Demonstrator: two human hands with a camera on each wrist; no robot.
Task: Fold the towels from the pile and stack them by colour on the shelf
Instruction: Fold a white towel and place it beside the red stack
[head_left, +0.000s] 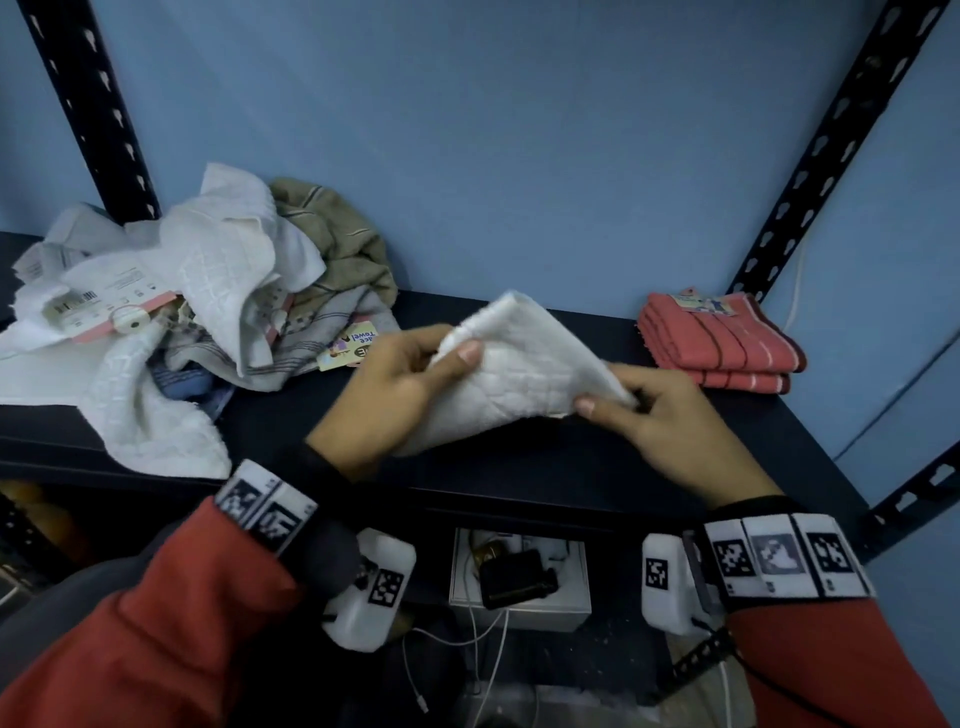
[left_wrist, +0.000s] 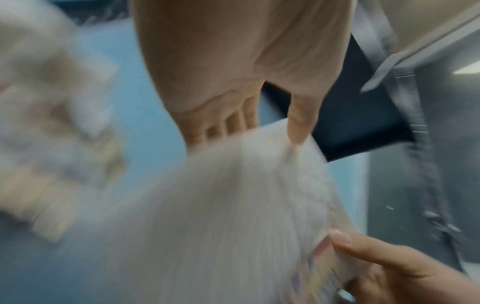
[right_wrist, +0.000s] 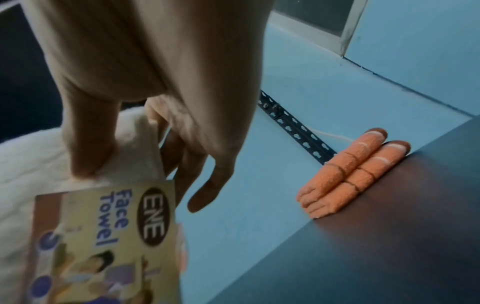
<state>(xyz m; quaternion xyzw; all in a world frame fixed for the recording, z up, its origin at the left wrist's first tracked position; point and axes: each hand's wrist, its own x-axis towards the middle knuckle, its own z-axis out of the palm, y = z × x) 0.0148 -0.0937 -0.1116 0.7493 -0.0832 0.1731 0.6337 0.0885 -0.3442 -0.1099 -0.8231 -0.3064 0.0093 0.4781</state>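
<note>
My left hand (head_left: 387, 387) and right hand (head_left: 670, 423) each pinch one quilted white terry face towel (head_left: 519, 369), near two folded ribbed red towels (head_left: 722, 338).

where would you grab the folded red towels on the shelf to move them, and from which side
Take the folded red towels by their thick folded edge, the one facing the front of the shelf, probably from the front-left. They lie flat and stacked, the wall and a shelf post close behind them and to their right.

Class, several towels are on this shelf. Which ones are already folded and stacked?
The red striped towels at the shelf's right end; the pile on the left is crumpled, and the white towel is in both hands.
</note>
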